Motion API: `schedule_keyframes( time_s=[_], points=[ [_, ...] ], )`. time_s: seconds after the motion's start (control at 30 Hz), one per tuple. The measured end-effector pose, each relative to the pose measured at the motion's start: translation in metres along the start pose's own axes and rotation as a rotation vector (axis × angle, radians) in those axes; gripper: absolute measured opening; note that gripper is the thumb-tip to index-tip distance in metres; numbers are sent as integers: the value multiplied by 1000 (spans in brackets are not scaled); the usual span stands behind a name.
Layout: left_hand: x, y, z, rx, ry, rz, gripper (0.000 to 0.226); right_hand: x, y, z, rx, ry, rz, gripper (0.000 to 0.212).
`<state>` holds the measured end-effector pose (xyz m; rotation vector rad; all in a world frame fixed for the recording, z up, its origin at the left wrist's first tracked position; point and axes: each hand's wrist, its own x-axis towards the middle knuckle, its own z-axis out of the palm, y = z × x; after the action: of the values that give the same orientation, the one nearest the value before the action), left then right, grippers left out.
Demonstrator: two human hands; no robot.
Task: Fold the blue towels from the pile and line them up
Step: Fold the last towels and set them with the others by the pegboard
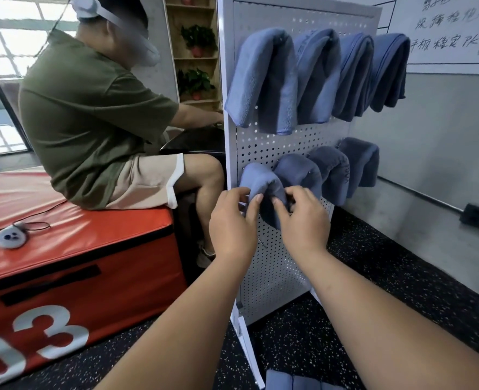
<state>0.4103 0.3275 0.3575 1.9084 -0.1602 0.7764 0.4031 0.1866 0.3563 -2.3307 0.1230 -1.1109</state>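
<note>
Several folded blue towels hang in two rows on a white pegboard stand (274,266). The leftmost towel of the lower row (263,184) hangs over a peg, and both my hands are on it. My left hand (232,220) pinches its left side between thumb and fingers. From the right, my right hand (303,218) pinches the same towel's front fold. The upper row of towels (317,77) hangs above, untouched. More blue towels (294,382) lie at the bottom edge of the view, mostly cut off.
A person in a green shirt (92,108) sits on a red padded box (72,266) to the left of the stand. A small grey device (11,236) and a cable lie on the box. A whiteboard (452,29) hangs on the wall at right. The floor is dark and speckled.
</note>
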Motion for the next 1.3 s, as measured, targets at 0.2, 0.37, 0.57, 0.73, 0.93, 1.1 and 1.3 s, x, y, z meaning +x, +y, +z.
schedule_keyframes(
  time_s=[0.2, 0.37, 0.57, 0.73, 0.93, 1.1, 1.3],
  points=[
    [-8, -6, 3, 4, -17, -9, 23, -6, 7, 4, -29, -49, -16, 20],
    [-41, -29, 5, 6, -5, -38, 19, -28, 21, 3, 38, -26, -35, 42],
    [-100, -70, 8, 77, -79, -110, 21, -91, 77, -7, 29, -110, 75, 40],
    [-160, -104, 26, 120, -298, -258, 20, -170, 149, -9, -104, -311, 172, 34],
    [-226, -140, 60, 166, -609, -388, 22, -239, 221, -3, -188, -672, 388, 43],
    [-273, -171, 88, 277, -831, -445, 21, -266, 256, 7, -229, -912, 523, 48],
    [-314, -203, 123, 356, -1035, -464, 22, -314, 300, 16, -312, -1138, 577, 51]
  ],
)
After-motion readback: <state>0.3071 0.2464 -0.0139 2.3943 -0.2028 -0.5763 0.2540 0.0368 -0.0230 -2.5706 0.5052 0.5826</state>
